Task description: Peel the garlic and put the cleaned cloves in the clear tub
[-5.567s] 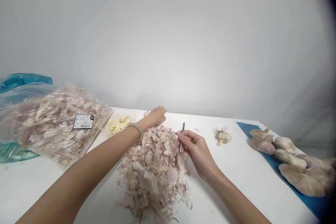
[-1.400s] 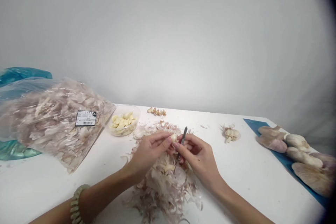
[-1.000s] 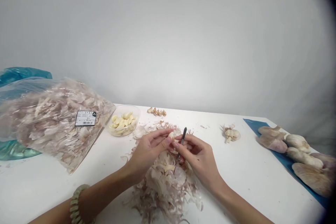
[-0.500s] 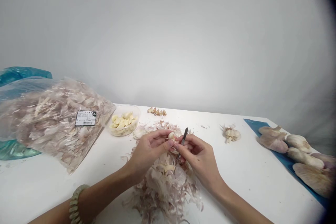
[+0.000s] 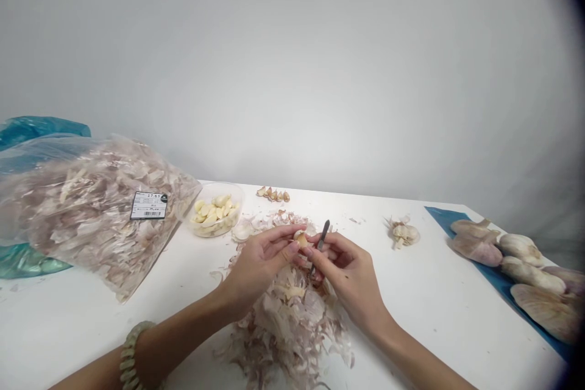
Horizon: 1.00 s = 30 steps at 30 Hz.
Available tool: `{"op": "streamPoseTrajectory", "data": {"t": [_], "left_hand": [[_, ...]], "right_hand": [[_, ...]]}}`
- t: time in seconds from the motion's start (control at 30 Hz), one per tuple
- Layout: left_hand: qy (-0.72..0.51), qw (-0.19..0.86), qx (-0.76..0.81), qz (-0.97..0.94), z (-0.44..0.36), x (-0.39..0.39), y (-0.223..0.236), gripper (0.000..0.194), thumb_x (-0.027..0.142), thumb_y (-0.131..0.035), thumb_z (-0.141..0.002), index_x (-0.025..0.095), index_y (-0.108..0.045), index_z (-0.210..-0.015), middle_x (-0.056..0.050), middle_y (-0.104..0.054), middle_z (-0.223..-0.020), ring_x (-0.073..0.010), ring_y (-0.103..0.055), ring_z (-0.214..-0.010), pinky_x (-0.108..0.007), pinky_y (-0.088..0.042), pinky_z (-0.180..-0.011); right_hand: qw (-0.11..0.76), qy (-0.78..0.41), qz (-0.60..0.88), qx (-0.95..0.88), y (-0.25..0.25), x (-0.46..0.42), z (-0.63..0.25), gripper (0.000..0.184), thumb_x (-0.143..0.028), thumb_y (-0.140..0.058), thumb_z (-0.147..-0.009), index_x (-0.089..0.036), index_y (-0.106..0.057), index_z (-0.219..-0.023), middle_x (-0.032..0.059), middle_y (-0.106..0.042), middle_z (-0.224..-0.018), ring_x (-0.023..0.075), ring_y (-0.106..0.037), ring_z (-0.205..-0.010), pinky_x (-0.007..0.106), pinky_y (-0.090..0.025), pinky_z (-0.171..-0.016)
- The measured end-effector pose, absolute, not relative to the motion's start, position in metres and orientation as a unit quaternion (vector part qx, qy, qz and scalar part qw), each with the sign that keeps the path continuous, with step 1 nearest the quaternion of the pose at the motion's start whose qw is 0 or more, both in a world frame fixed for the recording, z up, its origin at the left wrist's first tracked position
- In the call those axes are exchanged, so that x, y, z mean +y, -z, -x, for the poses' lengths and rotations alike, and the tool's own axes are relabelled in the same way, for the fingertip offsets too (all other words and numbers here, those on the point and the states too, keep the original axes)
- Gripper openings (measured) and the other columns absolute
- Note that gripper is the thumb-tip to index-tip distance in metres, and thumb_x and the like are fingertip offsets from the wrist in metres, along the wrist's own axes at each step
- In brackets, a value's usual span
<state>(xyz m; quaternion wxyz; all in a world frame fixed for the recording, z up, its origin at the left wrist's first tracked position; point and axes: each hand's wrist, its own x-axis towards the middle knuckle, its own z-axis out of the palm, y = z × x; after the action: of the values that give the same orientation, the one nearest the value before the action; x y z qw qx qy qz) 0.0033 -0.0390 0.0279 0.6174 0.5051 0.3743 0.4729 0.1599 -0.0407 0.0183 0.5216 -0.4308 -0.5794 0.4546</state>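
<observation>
Between its thumb and fingers my left hand (image 5: 262,262) pinches a garlic clove (image 5: 300,238), partly covered in brownish skin. My right hand (image 5: 350,268) is closed round a small dark-tipped knife (image 5: 323,235), held upright, with its thumb and index finger at the clove. The knife's lower part is hidden by the fingers. Both hands are above a heap of garlic skins (image 5: 292,323). Beyond my left hand stands a clear plastic tub (image 5: 216,233) with pale peeled cloves in it. Several unpeeled cloves (image 5: 273,195) lie in a row near the table's back edge.
A big clear bag of garlic skins (image 5: 105,207) with a label lies at the left, with teal plastic (image 5: 46,128) behind it. A partly broken garlic bulb (image 5: 403,234) sits right of my hands. Whole garlic bulbs (image 5: 521,247) rest on a blue sheet (image 5: 489,283).
My left hand came back from the row of cloves and now holds a clove over the skins. Over the last second the clove has turned, showing more brown skin; the knife shifted slightly.
</observation>
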Motion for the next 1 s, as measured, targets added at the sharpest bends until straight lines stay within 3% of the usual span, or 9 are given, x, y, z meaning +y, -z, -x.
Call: {"op": "streamPoseTrajectory", "data": {"t": [0.37, 0.7, 0.87, 1.0], "left_hand": [[-0.487, 0.506, 0.387, -0.598, -0.003, -0.0377, -0.0288, 0.027, 0.03, -0.058, -0.083, 0.025, -0.065, -0.109, -0.002, -0.059, -0.123, -0.0182, -0.051, -0.117, -0.031, -0.039, -0.104], [-0.486, 0.334, 0.397, -0.703, -0.001, -0.0374, -0.0268, 0.031, 0.024, -0.045, -0.089, 0.025, -0.062, -0.115, -0.005, -0.062, -0.115, -0.019, -0.056, -0.105, -0.033, -0.044, -0.095], [-0.49, 0.336, 0.405, -0.695, -0.0018, -0.0389, -0.0262, 0.029, 0.026, -0.049, -0.088, 0.025, -0.062, -0.114, -0.003, -0.064, -0.113, -0.018, -0.058, -0.104, -0.03, -0.045, -0.094], [-0.494, 0.398, 0.413, -0.653, -0.0022, -0.0408, -0.0269, 0.03, 0.03, -0.053, -0.086, 0.026, -0.063, -0.113, -0.003, -0.065, -0.115, -0.0189, -0.059, -0.104, -0.03, -0.049, -0.089]], "right_hand": [[0.51, -0.455, 0.442, -0.581, -0.0195, -0.0407, -0.1579, 0.028, -0.042, -0.067, -0.074, -0.017, -0.063, -0.084, -0.0048, -0.048, -0.052, 0.0105, -0.05, -0.043, 0.023, -0.039, -0.042], [0.509, -0.494, 0.418, -0.567, -0.0205, -0.0423, -0.1583, 0.028, -0.043, -0.067, -0.074, -0.018, -0.062, -0.086, -0.004, -0.052, -0.05, 0.0098, -0.049, -0.044, 0.021, -0.039, -0.041], [0.502, -0.515, 0.41, -0.561, -0.0198, -0.0415, -0.1581, 0.027, -0.042, -0.069, -0.072, -0.017, -0.062, -0.082, -0.0037, -0.053, -0.052, 0.009, -0.048, -0.044, 0.02, -0.038, -0.04], [0.503, -0.517, 0.409, -0.56, -0.0208, -0.0412, -0.1572, 0.025, -0.039, -0.07, -0.072, -0.017, -0.062, -0.081, -0.0038, -0.054, -0.052, 0.0084, -0.049, -0.044, 0.019, -0.038, -0.041]]}}
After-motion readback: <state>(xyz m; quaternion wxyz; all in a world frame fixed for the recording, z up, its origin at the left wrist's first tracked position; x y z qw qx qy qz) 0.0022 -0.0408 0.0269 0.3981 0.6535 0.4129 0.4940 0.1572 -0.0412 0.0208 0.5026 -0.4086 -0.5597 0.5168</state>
